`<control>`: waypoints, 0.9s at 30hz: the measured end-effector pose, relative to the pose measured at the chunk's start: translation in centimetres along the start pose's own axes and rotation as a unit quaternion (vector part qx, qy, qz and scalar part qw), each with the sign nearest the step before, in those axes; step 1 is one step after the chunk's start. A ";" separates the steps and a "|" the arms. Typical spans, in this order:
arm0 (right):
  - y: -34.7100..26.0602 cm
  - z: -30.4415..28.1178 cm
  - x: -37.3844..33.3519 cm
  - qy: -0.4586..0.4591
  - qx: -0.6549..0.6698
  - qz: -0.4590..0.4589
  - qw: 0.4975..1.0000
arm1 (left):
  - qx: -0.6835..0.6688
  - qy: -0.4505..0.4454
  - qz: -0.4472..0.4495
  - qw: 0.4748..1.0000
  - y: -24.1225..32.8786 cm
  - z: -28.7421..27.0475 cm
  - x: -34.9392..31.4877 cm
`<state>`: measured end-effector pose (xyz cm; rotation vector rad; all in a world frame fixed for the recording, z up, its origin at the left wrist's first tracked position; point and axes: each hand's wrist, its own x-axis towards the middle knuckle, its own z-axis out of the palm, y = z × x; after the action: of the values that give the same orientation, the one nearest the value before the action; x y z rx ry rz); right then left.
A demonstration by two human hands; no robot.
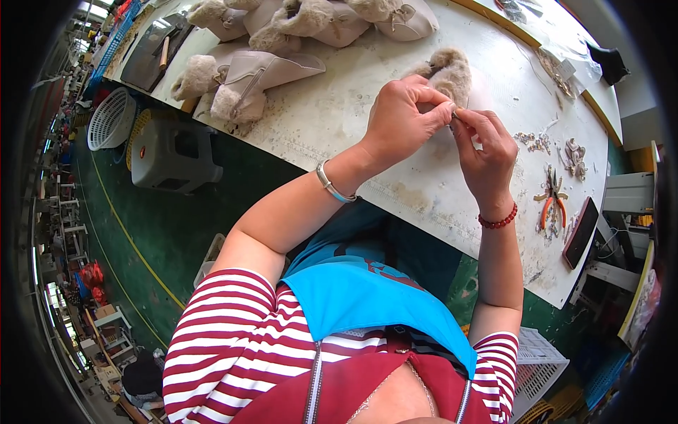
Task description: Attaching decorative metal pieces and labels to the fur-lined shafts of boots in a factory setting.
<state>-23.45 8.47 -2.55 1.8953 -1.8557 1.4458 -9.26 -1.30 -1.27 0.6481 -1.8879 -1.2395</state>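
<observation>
My left hand (402, 116) and my right hand (487, 145) meet over the white worktable (417, 191). Thumb and fingers of both are pinched together at one spot, on something tiny and dark that I cannot make out. Just behind them a beige shoe upper with a fluffy fur collar (452, 71) lies on the table, partly hidden by my left hand. Small shiny metal pieces (534, 141) are scattered to the right of my right hand. Beside them sits a little heap of beige bow-like trimmings (575, 158).
More fur-lined uppers (261, 78) are piled at the far left. Orange-handled pliers (552, 201) and a dark phone (580, 233) lie near the right edge. A grey plastic stool (169, 159) and a white basket (113, 119) stand left of the table.
</observation>
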 end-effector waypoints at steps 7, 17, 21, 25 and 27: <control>0.3 -0.5 0.3 -0.030 0.029 0.017 0.999 | 0.049 -0.041 0.038 0.997 -0.7 -0.4 0.5; 0.7 -1.2 0.9 -0.063 0.057 0.047 0.995 | 0.171 -0.072 0.106 0.977 -0.3 -0.7 1.1; 0.8 -1.4 1.2 -0.070 0.042 0.028 0.996 | 0.195 -0.079 0.110 0.971 0.0 -0.8 1.2; 1.4 -1.4 1.1 -0.080 0.036 0.015 0.996 | 0.212 -0.092 0.119 0.966 0.2 -0.8 1.2; 1.3 -1.6 1.1 -0.076 0.032 0.009 0.997 | 0.220 -0.088 0.120 0.964 0.1 -0.6 1.2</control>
<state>-25.60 8.44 -1.64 2.0783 -1.9167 1.4198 -9.45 -2.53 -0.64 0.5248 -2.3416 -0.7447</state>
